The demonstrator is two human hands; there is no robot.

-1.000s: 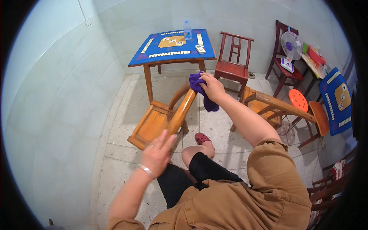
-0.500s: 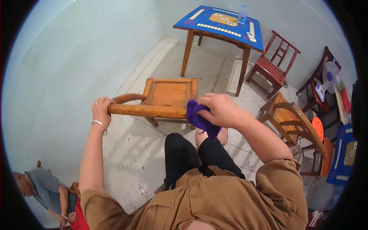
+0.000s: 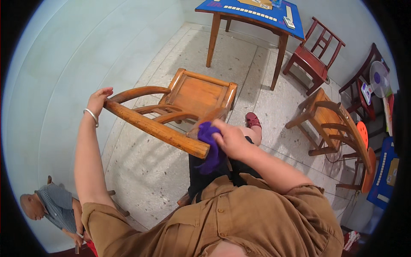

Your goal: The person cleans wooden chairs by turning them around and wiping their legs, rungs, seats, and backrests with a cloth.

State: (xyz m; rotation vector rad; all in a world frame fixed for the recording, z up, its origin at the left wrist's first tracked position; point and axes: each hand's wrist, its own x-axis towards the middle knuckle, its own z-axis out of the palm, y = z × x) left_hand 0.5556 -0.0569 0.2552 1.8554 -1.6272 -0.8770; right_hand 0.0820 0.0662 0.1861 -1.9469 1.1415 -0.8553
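A worn wooden chair (image 3: pixel 203 92) stands in front of me, turned at an angle, its curved back toward me. My left hand (image 3: pixel 99 101) holds the left end of its top rail (image 3: pixel 150 125), fingers fairly straight past the far side and thumb hidden. A silvery bangle (image 3: pixel 91 116) circles that wrist. In my right hand (image 3: pixel 233 139) is a crumpled purple cloth (image 3: pixel 209 147), pinched between thumb and fingers. The cloth lies against the chair back beside the rail's right end and hangs down over my dark trousers.
A blue-topped table (image 3: pixel 252 13) with rows of white tiles stands ahead. Right of it are a red chair (image 3: pixel 309 62), another wooden chair (image 3: pixel 323 122) and a fan (image 3: pixel 378 79). A person (image 3: pixel 55 210) sits at lower left. The pale wall (image 3: pixel 81 55) runs along the left.
The chair has turned, its rail's right end swinging nearer to me. My left hand has moved left and up, its fingers straighter. My right hand and cloth have shifted slightly left and down.
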